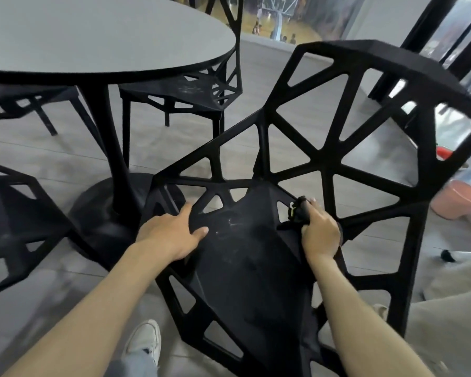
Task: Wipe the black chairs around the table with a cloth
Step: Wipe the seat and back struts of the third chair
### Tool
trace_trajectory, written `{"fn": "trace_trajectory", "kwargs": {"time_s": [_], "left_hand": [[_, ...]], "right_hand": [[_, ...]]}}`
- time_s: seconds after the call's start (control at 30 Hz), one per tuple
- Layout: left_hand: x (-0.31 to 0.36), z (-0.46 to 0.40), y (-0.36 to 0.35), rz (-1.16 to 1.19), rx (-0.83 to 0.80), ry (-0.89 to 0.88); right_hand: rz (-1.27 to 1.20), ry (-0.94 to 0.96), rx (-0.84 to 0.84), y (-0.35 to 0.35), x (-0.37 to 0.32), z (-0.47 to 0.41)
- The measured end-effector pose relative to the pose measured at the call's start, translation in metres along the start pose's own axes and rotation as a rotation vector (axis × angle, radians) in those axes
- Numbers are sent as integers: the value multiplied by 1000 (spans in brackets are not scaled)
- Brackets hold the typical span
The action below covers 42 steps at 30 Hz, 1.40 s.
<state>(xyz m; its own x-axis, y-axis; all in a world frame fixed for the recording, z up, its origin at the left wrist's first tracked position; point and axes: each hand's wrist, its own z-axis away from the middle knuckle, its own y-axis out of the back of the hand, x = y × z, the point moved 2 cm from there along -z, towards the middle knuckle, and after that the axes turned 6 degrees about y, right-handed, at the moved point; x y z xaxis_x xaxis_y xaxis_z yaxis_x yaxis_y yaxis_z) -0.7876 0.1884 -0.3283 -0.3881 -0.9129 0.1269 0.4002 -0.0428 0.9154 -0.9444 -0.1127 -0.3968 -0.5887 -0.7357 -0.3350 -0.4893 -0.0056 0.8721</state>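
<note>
Nearest black chair (256, 268) directly under both hands, its open-lattice back rising to the right. Left hand (172, 235) lies flat on the seat's left edge, fingers straight and spread, gripping nothing. Right hand (320, 235) curled tight around a bunched black cloth (298, 210), pressed to the seat's right side where seat meets backrest. Hands well apart, seat between them. Round grey desk (93, 36) stands upper left, more chairs around it. Pale scuff marks on the seat between the hands.

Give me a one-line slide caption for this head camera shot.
Right hand wipes a black chair seat with a dark cloth while the left hand steadies it beside a round table.
</note>
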Motion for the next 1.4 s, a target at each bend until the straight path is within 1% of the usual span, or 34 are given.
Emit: {"fn": "trace_trajectory", "kwargs": {"time_s": [0.03,0.07,0.17,0.23,0.3,0.37,0.43,0.53,0.67,0.77,0.87,1.0,1.1,1.17,1.23,1.33,1.4], "left_hand": [[0,0,0,0,3,-15],[0,0,-1,3,11,-26],[-1,-1,-4,0,25,-45],[-2,0,-6,5,35,-52],[-4,0,-5,10,45,-50],[-5,0,-3,18,32,-55],[-7,-1,-2,29,22,-64],[-8,0,3,24,-15,-102],[-12,1,7,2,-35,-136],[-14,0,7,-16,-34,-169],[-13,0,6,-53,-36,-189],[-10,-1,3,-98,-27,-182],[-9,-4,2,-113,-29,-181],[-9,-4,2,-100,-42,-182],[-9,-4,3,-101,-39,-184],[-7,-1,4,-124,-28,-201],[-6,1,2,-136,9,-203]], "right_hand": [[-30,-35,22,-7,-13,0],[-64,-32,23,-16,-30,-1],[-142,104,-55,-40,-85,-7],[-176,126,-81,-50,-103,-27],[-174,149,-122,-56,-103,-45],[-122,219,-142,-52,-83,-51],[-65,234,-131,-37,-57,-43],[-28,127,-86,-8,-27,-25],[86,-13,-61,28,6,-1],[111,41,-36,37,15,16],[13,61,-46,20,-2,5],[-167,105,-105,-24,-54,-36],[-217,4,-70,-53,-87,-53],[-207,-36,-48,-59,-90,-47],[-191,-18,-111,-54,-89,-34],[-140,73,-239,-40,-99,5],[-145,162,-259,-29,-119,47]]}}
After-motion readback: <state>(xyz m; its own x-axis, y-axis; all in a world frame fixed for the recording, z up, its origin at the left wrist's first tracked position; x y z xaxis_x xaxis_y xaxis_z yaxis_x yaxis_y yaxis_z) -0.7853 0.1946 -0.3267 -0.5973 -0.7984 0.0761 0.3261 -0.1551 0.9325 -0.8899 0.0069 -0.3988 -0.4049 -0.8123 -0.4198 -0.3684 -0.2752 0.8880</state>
